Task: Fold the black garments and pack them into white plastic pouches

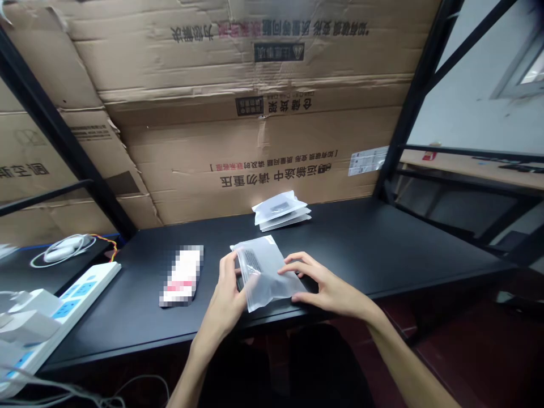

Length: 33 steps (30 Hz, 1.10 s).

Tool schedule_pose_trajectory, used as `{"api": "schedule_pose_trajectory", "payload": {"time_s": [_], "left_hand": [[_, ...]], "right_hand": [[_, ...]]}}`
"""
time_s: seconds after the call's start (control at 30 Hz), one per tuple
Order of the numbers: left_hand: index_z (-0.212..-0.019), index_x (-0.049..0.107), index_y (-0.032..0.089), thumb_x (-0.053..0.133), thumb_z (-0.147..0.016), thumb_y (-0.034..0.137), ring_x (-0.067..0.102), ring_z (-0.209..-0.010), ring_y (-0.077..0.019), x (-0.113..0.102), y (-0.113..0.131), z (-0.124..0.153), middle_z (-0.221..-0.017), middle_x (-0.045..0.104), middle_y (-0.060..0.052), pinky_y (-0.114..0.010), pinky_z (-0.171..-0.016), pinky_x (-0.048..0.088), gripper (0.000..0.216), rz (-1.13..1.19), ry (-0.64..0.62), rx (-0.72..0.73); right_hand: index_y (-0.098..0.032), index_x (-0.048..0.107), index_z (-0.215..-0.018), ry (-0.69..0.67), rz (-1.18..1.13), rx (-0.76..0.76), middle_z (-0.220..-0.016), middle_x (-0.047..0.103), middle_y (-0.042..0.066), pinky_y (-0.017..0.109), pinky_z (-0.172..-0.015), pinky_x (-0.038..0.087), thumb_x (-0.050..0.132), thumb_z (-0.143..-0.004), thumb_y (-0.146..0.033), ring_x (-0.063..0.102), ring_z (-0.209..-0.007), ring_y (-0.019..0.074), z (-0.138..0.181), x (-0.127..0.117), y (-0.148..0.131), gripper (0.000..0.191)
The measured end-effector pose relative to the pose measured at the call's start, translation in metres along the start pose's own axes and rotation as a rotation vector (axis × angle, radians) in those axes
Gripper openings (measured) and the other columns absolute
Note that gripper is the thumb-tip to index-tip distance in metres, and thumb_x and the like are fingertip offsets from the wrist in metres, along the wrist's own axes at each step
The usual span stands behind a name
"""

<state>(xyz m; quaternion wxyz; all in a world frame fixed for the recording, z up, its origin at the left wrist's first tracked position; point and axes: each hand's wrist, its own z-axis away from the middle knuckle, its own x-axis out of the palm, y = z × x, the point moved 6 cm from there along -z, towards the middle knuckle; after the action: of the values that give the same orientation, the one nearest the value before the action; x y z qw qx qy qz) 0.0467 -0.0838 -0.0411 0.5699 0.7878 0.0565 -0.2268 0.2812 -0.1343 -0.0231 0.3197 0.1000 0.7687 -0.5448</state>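
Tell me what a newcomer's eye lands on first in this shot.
A frosted plastic bag draws the eye at centre, gripped by the left hand and right hand at the black desk's front edge. Behind it lies a stack of similar bags, and a huge cardboard sheet with upside-down print fills the top.

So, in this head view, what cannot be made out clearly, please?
Head view:
The flat item on the desk is blurred by a mosaic, so its print is unreadable.
The frosted plastic bag hides its contents behind cloudy plastic and behind the left hand and right hand.
The label on the stack of bags is too small to read.
The power strip is cut off by the lower-left edge, and white plug adapters cover its sockets.
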Motion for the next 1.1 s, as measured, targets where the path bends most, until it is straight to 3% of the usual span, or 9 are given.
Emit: {"api": "schedule_pose_trajectory", "payload": {"time_s": [0.17,0.33,0.43,0.63,1.1], "left_hand": [[-0.152,0.059,0.038,0.060,-0.103,0.054,0.052,-0.148,-0.0346,0.003,0.004,0.000,-0.171,0.032,-0.007,-0.050,-0.123,0.045,0.051,-0.102,-0.093,0.084],[-0.140,0.072,0.031,0.058,-0.105,0.050,0.044,-0.153,-0.0367,0.006,0.005,-0.001,-0.166,0.045,-0.010,-0.054,-0.125,0.041,0.042,-0.161,-0.120,0.154],[-0.138,0.073,0.030,0.057,-0.105,0.050,0.043,-0.154,-0.0344,0.007,0.002,-0.003,-0.163,0.051,-0.010,-0.054,-0.127,0.038,0.041,-0.156,-0.106,0.141],[-0.136,0.073,0.029,0.058,-0.105,0.045,0.050,-0.150,-0.0288,0.005,0.008,-0.005,-0.159,0.055,-0.009,-0.046,-0.126,0.040,0.038,-0.074,-0.084,0.145],[-0.123,0.078,0.026,0.060,-0.102,0.043,0.061,-0.137,-0.0286,-0.006,0.012,-0.004,-0.140,0.068,-0.009,-0.046,-0.121,0.046,0.032,0.046,0.048,0.144]], "right_hand": [[-0.037,0.068,-0.136,0.009,0.002,0.002,-0.150,0.051,0.005,0.041,-0.113,0.050,0.076,-0.094,-0.037,0.062,-0.126,0.0243,0.000,0.002,0.002,0.043],[-0.036,0.070,-0.133,0.051,0.014,-0.032,-0.150,0.054,0.005,0.040,-0.110,0.053,0.073,-0.096,-0.032,0.061,-0.129,0.0250,-0.002,0.000,0.002,0.038],[-0.034,0.073,-0.129,0.091,0.015,-0.064,-0.144,0.058,0.006,0.039,-0.107,0.053,0.072,-0.095,-0.028,0.062,-0.127,0.0244,-0.005,0.000,0.003,0.035],[-0.031,0.079,-0.113,0.208,0.012,-0.090,-0.127,0.068,0.005,0.037,-0.093,0.057,0.069,-0.097,-0.027,0.069,-0.101,0.0202,-0.008,-0.004,0.007,0.020],[-0.025,0.081,-0.101,0.343,0.058,-0.008,-0.121,0.073,0.007,0.037,-0.091,0.058,0.066,-0.094,-0.029,0.071,-0.104,0.0220,0.002,-0.041,0.031,0.017]]}}
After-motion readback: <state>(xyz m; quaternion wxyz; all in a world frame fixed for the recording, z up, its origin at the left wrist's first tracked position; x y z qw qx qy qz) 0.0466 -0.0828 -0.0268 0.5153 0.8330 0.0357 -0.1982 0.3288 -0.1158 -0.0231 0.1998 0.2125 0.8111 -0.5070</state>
